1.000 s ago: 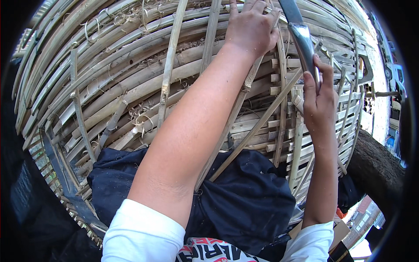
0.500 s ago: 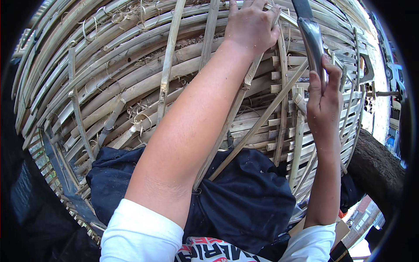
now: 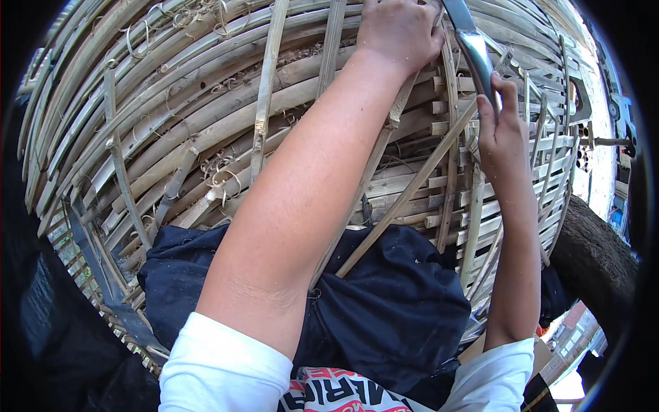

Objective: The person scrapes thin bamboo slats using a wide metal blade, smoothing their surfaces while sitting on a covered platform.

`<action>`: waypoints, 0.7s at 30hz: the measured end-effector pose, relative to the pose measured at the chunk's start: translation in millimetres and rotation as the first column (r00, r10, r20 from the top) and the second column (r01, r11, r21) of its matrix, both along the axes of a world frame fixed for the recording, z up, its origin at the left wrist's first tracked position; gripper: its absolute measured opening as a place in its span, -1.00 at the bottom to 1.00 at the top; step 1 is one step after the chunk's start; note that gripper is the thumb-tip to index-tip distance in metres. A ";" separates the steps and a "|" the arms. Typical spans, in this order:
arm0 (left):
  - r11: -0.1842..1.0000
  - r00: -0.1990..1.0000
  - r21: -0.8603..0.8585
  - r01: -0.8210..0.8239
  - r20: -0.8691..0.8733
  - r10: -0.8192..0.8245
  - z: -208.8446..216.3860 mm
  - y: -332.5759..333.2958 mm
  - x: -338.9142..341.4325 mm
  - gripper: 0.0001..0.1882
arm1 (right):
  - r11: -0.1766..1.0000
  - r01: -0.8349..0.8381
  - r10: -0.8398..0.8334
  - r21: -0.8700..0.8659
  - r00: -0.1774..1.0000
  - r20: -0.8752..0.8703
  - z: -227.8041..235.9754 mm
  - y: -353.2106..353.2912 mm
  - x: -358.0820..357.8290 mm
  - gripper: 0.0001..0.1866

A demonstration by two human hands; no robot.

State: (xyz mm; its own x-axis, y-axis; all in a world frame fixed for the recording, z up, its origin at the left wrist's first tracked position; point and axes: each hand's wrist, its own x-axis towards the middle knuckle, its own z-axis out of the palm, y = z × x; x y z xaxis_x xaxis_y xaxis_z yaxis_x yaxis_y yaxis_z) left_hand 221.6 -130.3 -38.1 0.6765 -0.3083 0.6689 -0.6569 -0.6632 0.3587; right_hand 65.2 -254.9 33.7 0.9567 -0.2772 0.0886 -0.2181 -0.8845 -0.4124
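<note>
Near the top edge, my left hand (image 3: 400,36) is closed around a long bamboo strip (image 3: 375,154) that slants down along my forearm toward my lap. To its right, my right hand (image 3: 504,130) grips a knife (image 3: 473,44) with a long dark metal blade, thumb and forefinger on its lower part. The knife points up and left, its upper end close to my left hand and cut off by the picture edge. Where the blade meets the strip, if it does, cannot be seen. Dark cloth (image 3: 384,302) covers my lap beneath the strip.
Split bamboo slats (image 3: 226,113) spread around me, with thin curled shavings (image 3: 220,178) among them. Another bamboo strip (image 3: 412,185) leans diagonally beside my lap. A thick brown log (image 3: 594,244) lies at the right, with a blue vehicle (image 3: 618,103) farther off.
The knife and my right hand have moved up and slightly left, toward my left hand. My left hand keeps its hold and has shifted only slightly.
</note>
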 end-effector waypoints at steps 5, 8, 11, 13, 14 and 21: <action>0.994 0.991 -0.044 0.101 -0.083 -0.104 -0.1 -1.9 -5.0 -0.62 | 0.996 -0.085 0.088 -0.023 0.985 0.149 -9.8 -8.2 -3.7 -0.70; 0.997 0.990 0.028 0.065 -0.130 -0.061 -0.5 -1.9 -2.8 -0.61 | 0.998 -0.065 0.064 0.013 0.996 0.064 0.3 -6.9 2.4 -0.69; 0.994 0.985 0.042 0.102 -0.144 -0.095 7.2 1.5 -6.9 -0.60 | 0.992 -0.021 0.009 0.123 0.995 0.099 1.3 -2.0 -2.3 -0.69; 0.997 0.990 0.010 0.083 -0.112 -0.081 -0.3 -6.6 -6.4 -0.58 | 0.994 -0.095 0.100 -0.045 0.986 0.134 -17.7 -7.1 0.0 -0.70; 0.988 0.998 0.143 -0.056 -0.019 0.059 -5.2 -10.7 -7.5 -0.58 | 1.000 -0.018 0.018 0.025 1.000 -0.015 -2.5 -4.6 -3.3 -0.69; 0.995 0.988 0.016 0.103 -0.118 -0.100 0.4 -2.3 -4.4 -0.54 | 0.981 -0.006 -0.027 0.192 0.985 0.169 31.1 20.6 -9.3 -0.69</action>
State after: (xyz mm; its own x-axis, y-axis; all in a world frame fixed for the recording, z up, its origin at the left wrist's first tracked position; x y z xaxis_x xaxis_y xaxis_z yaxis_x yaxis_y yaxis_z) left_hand 217.2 -132.7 -37.6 0.7138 -0.3930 0.5796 -0.6758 -0.6036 0.4231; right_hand 55.8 -234.3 64.8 0.9291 -0.3144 0.1946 -0.1385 -0.7840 -0.6051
